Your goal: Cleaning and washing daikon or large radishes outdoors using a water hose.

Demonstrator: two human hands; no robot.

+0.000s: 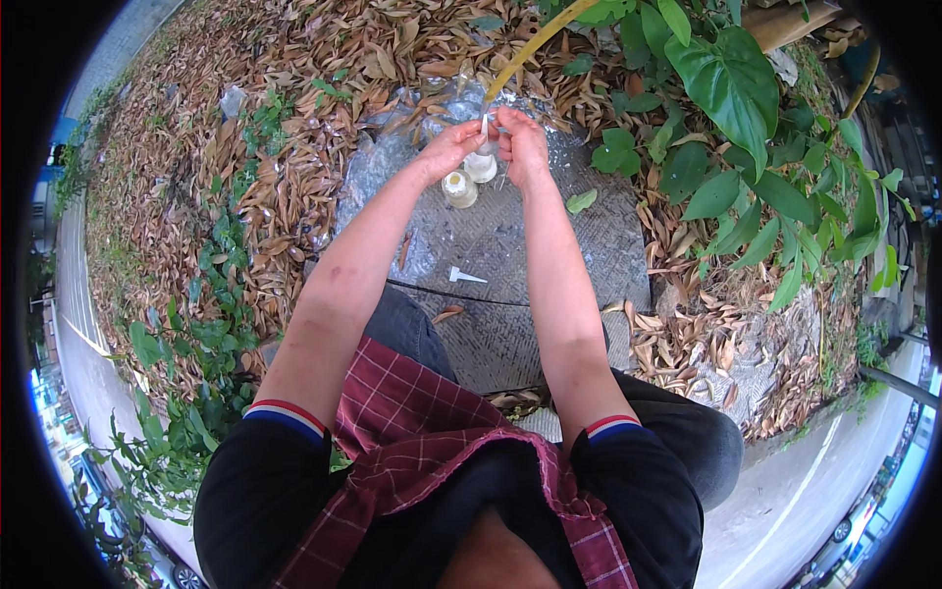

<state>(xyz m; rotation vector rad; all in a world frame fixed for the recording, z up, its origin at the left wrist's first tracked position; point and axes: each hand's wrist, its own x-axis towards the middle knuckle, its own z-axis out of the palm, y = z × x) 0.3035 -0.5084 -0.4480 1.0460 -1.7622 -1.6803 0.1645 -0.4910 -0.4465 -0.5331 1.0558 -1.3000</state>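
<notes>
White and slim, a tapered piece at the upper centre of the frame is already taken up: the left hand pinches it, and the right hand bends its fingers close beside, though whether these also grip I cannot tell. Just below are two pale containers, and I judge the work only partly done, because a white nozzle lies loose on the grey slab, mid-frame, broad at its left end and narrowing to a thin tip.

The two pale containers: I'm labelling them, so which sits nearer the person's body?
The left container, lower in the picture; the other container is farther up and nearer the right hand.
</notes>
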